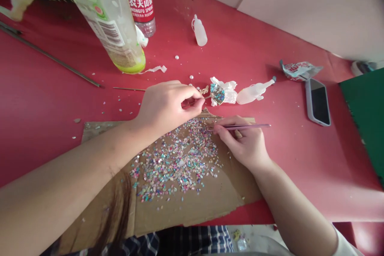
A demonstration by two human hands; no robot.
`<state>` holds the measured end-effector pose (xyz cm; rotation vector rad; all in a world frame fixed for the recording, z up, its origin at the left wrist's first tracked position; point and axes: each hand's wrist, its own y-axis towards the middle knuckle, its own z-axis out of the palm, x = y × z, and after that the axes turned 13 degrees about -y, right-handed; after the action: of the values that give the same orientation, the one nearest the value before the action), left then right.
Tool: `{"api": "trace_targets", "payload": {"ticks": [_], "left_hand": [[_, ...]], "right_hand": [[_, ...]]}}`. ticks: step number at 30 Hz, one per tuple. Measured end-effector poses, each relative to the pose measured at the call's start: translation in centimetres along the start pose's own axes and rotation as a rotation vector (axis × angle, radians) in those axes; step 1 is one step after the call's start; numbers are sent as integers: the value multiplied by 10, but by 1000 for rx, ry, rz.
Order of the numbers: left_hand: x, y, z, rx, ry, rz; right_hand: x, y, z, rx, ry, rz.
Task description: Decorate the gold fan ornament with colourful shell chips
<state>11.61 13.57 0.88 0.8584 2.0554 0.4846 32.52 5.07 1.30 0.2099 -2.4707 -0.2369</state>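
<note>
Okay, from my remote feed both bare hands sit at the centre of the view, over a torn sheet of brown cardboard (192, 208) on a red table (51, 128). The left hand (171, 106) is curled, its fingertips (198, 102) pinched on a thin wire stem (195, 101). That stem carries a small fan-shaped piece (217, 94) covered in iridescent chips, at about 1 o'clock from the cardboard's centre, just above its edge. The right hand (243, 144) has its fingers pressed together around slim purple tweezers (240, 127), the tips right beside the left hand and just above a heap of multicoloured shell chips (177, 160) on the cardboard. I can't tell whether the tips hold a chip.

Around 11 o'clock stands a red-labelled water bottle (139, 0), reading NONGFU SPRING with Chinese characters above it, partly hidden behind a clear bottle (111, 20) with a barcode label. At 12 o'clock is a small white dropper bottle (199, 32), with loose pearl beads (191, 77) nearer the hands. A crumpled white tissue (225, 90) lies under the fan, touching a white squeeze bottle (253, 92) on its side. At 2 o'clock sits a foil packet (300, 70), and near 3 o'clock a phone in a grey case (318, 102). A long metal rod (49, 56) lies at 10 o'clock.
</note>
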Motion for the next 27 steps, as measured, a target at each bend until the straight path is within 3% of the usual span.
{"api": "trace_targets", "payload": {"ticks": [14, 20, 27], "left_hand": [[-3, 0, 0, 74, 28, -8], [-3, 0, 1, 102, 6, 1], [-6, 2, -1, 144, 16, -47]], "right_hand": [[-8, -3, -11, 164, 179, -181], [-3, -4, -11, 182, 95, -244], [2, -2, -11, 189, 51, -205]]}}
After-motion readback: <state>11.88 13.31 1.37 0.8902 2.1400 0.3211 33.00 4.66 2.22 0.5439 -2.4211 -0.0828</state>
